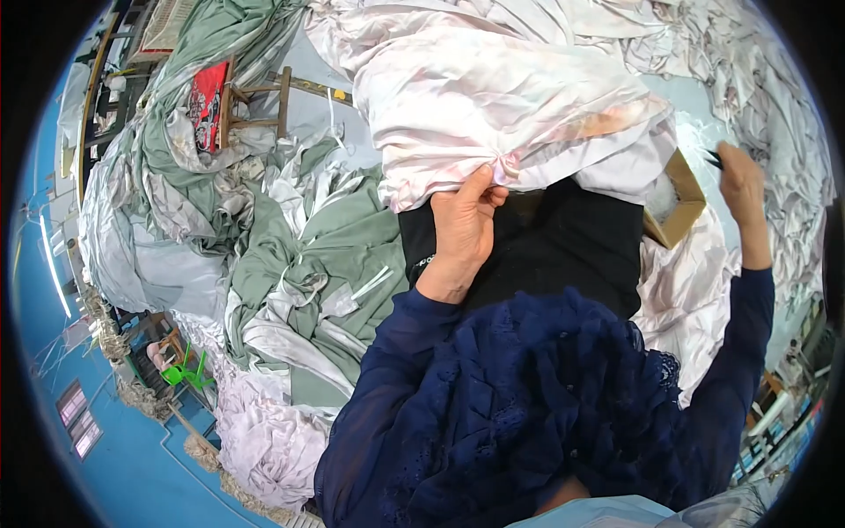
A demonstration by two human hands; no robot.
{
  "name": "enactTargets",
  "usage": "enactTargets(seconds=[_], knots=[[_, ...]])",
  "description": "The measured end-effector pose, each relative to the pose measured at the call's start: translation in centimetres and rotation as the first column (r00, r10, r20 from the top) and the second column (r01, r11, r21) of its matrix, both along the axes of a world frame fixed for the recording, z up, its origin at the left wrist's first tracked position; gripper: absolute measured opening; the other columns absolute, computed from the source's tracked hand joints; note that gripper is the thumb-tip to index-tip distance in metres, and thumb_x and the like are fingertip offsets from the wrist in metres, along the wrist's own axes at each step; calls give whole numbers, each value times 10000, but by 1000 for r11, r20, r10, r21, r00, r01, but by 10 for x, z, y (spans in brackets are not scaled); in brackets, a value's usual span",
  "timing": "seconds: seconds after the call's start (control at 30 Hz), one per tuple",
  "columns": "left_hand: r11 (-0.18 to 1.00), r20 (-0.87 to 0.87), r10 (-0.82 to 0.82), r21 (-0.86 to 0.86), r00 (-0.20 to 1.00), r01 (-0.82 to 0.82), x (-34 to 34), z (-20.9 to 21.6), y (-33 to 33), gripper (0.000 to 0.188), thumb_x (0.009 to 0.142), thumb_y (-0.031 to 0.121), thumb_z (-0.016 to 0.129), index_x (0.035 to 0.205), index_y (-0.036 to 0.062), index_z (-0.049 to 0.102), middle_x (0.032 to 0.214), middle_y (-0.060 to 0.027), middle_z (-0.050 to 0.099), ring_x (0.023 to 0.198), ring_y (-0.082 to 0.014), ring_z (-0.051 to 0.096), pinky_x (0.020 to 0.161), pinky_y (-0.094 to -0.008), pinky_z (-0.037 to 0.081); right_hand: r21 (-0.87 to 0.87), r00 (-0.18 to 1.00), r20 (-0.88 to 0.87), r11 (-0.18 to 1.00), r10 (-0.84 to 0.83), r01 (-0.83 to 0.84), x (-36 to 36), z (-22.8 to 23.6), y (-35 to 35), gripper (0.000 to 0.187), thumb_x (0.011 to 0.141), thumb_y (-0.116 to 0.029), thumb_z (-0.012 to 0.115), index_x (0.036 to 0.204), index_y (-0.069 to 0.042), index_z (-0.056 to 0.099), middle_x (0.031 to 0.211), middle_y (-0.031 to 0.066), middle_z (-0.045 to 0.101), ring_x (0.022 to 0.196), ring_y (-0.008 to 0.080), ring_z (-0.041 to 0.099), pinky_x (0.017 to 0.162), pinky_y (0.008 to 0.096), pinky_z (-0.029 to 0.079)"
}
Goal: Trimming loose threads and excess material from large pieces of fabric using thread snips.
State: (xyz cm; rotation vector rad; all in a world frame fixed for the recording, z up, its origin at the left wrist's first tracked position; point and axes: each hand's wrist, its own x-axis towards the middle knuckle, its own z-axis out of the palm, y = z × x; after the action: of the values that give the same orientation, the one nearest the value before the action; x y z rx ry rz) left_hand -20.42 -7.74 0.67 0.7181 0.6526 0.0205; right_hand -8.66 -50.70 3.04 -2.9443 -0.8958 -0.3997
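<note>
My left hand [464, 227] is closed in a pinch on the edge of a white fabric [510, 97] with pale pink and orange tints. The cloth gathers into folds at my fingertips and spreads over my lap, on top of black clothing [537, 246]. Out to the right, my right hand [744, 183] is raised and closed round a small dark pointed tool [715, 159]; most of it is hidden in the fist, so its kind is unclear. Just left of that hand stands an open cardboard box [691, 211] with whitish material inside.
Green and white cloth [326, 238] lies heaped at my left. More pale fabric [766, 97] is piled along the right and far side. A wooden stool [283, 101] with a red cloth [209, 101] stands at the far left. A bright green object [187, 370] sits on the blue floor [132, 475].
</note>
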Motion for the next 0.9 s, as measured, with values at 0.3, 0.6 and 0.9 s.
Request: enactTargets(seconds=[0.3, 0.6, 0.9], knots=[[999, -9, 5, -31, 1000, -6, 8, -5, -7, 125, 901, 37, 679, 1014, 31, 628, 890, -53, 656, 715, -171, 624, 615, -298, 519, -466, 741, 123, 621, -661, 631, -89, 3, -360, 379, 917, -52, 494, 1284, -119, 561, 1042, 187, 683, 927, 376, 653, 750, 467, 501], [1000, -17, 0, -20, 1000, 0, 16, 1, -6, 110, 903, 45, 677, 1008, 31, 646, 935, -44, 660, 766, -146, 608, 652, -288, 483, -283, 528, -125, 541, -840, 792, -122, -75, -355, 245, 912, -283, 566, 937, -56, 657, 861, 183, 683, 816, 354, 654, 688, 463, 490], [991, -69, -33, -135, 997, 23, -11, 3, 7, 191, 994, 209, 581, 1104, 53, 575, 996, -71, 654, 769, -183, 579, 658, -301, 470, 387, 781, -64, 705, -622, 594, -64, -92, -141, 622, 838, -125, 744, 1397, -29, 488, 1393, 180, 518, 1213, 325, 566, 937, 384, 518]])
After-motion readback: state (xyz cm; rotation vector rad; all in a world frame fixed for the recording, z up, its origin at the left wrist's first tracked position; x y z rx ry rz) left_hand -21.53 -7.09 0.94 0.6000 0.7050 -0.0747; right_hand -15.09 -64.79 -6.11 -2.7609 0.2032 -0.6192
